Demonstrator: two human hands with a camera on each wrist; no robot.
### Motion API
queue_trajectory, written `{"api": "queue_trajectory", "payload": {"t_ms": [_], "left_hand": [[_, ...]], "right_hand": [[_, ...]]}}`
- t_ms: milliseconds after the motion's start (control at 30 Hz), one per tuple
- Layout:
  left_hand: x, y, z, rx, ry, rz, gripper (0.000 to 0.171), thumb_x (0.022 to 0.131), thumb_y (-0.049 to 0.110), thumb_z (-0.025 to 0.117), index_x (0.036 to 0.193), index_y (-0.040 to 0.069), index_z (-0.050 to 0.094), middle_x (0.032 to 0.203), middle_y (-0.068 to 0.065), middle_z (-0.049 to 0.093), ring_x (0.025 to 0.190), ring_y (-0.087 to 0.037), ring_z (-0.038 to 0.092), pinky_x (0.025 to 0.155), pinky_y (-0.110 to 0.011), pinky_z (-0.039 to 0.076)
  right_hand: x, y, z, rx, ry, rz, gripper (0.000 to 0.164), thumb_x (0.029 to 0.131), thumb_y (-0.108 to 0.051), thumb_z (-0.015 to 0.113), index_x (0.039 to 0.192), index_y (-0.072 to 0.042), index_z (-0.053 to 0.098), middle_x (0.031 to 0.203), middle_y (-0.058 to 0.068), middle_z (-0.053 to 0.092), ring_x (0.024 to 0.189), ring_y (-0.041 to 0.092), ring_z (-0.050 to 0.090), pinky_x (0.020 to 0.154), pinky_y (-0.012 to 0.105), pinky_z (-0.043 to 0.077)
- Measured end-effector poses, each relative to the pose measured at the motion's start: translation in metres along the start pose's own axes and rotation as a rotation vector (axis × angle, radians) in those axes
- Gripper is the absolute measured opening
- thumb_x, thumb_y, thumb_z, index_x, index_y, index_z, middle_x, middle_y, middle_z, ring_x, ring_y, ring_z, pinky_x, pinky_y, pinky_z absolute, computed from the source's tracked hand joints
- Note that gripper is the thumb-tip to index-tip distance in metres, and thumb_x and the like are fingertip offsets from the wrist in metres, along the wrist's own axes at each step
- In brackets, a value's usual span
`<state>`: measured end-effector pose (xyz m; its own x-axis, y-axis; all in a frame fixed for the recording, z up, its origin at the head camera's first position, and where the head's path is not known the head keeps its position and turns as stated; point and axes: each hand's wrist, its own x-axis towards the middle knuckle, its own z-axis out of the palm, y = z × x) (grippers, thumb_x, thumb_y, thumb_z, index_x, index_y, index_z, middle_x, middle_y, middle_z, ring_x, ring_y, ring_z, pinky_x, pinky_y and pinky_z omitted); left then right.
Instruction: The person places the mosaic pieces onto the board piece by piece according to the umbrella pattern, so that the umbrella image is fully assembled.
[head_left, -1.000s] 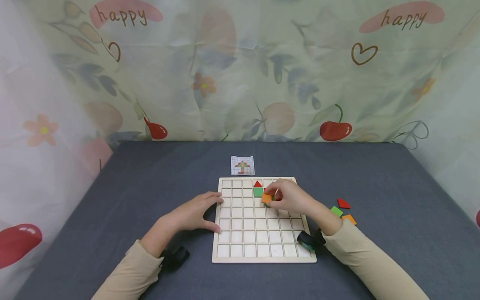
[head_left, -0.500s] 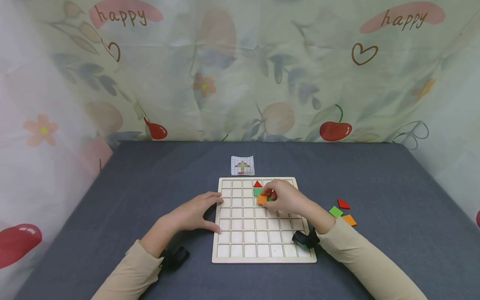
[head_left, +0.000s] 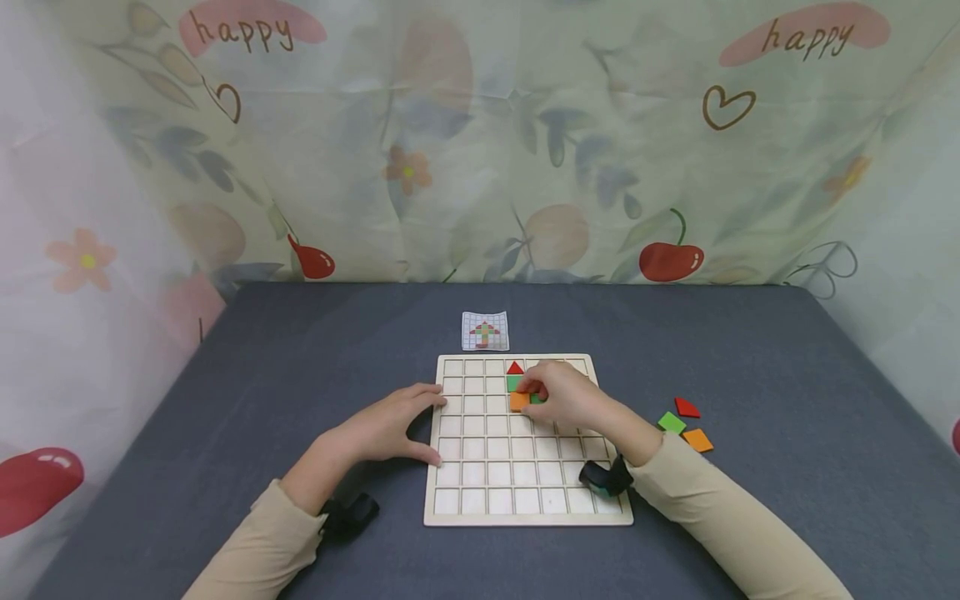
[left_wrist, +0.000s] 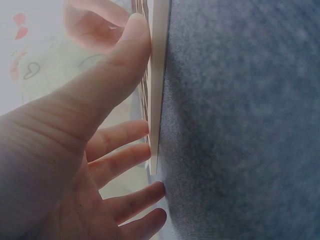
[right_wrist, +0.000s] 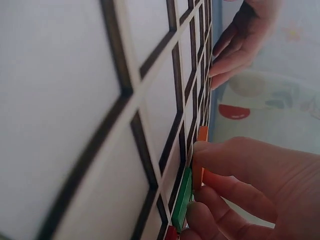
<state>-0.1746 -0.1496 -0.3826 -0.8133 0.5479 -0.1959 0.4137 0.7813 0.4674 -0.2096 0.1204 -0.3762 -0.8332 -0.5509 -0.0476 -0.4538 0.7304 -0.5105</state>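
Observation:
My right hand point(head_left: 566, 393) pinches an orange square tile point(head_left: 518, 402) between thumb and fingers, over the third row of the wooden grid board point(head_left: 528, 521). In the right wrist view the orange tile point(right_wrist: 200, 157) stands at the board's surface beside a green tile point(right_wrist: 183, 200). A red triangle tile point(head_left: 514, 367) and a green square tile point(head_left: 513, 383) sit in cells just above the orange one. My left hand point(head_left: 390, 425) touches the board's left edge with thumb and fingertips, fingers spread; the left wrist view shows the thumb point(left_wrist: 135, 35) against that edge.
Right of the board lie a red quarter-round tile point(head_left: 686, 407), a light green tile point(head_left: 672, 422) and an orange tile point(head_left: 698, 440). A small pattern card point(head_left: 485, 332) lies behind the board on the dark tablecloth point(head_left: 337, 333).
My right hand has moved slightly left with the orange tile, which now lines up under the green square tile. The left hand has stayed in place.

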Motion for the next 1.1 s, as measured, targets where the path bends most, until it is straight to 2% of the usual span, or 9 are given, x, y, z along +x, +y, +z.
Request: {"api": "queue_trajectory", "payload": {"t_ms": [767,900,1100], "left_hand": [[-0.001,0.001,0.000,0.005,0.005,0.006,0.079,0.072,0.043,0.077,0.135,0.005,0.047,0.148,-0.015,0.035,0.136,-0.032,0.035,0.110,-0.048,0.032],[-0.001,0.000,0.000,0.002,0.004,0.007,0.079,0.072,0.043,0.077,0.135,0.005,0.047,0.148,-0.015,0.035,0.137,-0.033,0.034,0.110,-0.048,0.031],[-0.001,0.000,0.000,0.002,0.001,0.003,0.078,0.073,0.043,0.076,0.135,0.006,0.047,0.148,-0.014,0.035,0.137,-0.032,0.034,0.110,-0.048,0.031]], "right_hand": [[0.002,0.002,0.002,0.025,-0.004,0.005,0.019,0.079,-0.013,0.073,0.097,-0.007,0.070,0.090,0.004,0.068,0.075,0.014,0.055,0.068,0.023,0.045],[-0.002,0.004,-0.003,0.046,0.008,0.013,0.021,0.080,-0.013,0.073,0.099,-0.007,0.069,0.093,0.005,0.068,0.076,0.013,0.056,0.069,0.023,0.047],[-0.014,0.017,-0.019,0.083,0.048,0.076,0.024,0.081,-0.014,0.072,0.102,-0.005,0.068,0.091,0.007,0.065,0.071,0.013,0.054,0.063,0.023,0.047]]}}
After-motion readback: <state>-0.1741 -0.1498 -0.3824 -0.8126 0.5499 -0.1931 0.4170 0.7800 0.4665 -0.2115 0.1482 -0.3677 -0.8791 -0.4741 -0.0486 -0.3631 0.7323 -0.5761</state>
